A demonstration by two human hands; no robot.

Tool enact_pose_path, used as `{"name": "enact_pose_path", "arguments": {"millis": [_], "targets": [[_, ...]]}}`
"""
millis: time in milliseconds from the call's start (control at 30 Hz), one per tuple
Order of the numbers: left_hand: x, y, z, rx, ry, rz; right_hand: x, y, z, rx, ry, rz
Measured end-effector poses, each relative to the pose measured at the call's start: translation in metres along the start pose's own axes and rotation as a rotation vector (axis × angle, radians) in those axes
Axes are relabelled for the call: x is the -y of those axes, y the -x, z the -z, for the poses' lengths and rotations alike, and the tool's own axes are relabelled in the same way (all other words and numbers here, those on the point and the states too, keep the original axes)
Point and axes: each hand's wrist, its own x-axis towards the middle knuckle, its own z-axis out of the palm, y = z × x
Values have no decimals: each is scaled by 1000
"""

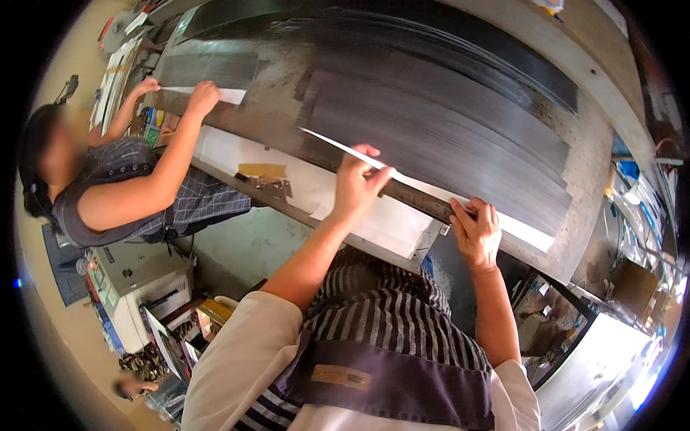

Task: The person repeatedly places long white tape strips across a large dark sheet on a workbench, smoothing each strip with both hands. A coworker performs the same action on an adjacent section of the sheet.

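A long, narrow white strip point(424, 188) runs along the near edge of a broad layer of dark grey, streaked strips point(431, 136) on the worktable. My left hand point(356, 183) pinches the strip between thumb and fingers, left of its middle. Farther right, my right hand point(476, 231) has its fingers curled and closed on the strip's near edge. Past my right hand the strip widens and lies against the dark layer. What the undersides of my fingers touch is hidden.
At the left a co-worker point(136, 172) in a checked apron handles another white strip point(233, 95) on the same table point(273, 108). White sheets point(374, 226) lie on a shelf below the near edge. A grey machine point(140, 280) stands lower left; clutter point(632, 287) fills the right side.
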Motion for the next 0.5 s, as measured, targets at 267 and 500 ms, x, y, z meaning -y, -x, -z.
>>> {"name": "enact_pose_path", "arguments": {"millis": [267, 500], "targets": [[50, -40, 96, -138, -226, -12, 7, -4, -1, -27, -5, -29], [48, -38, 90, -202, -332, -79, 6, -6, -2, -29, 0, -13]]}}
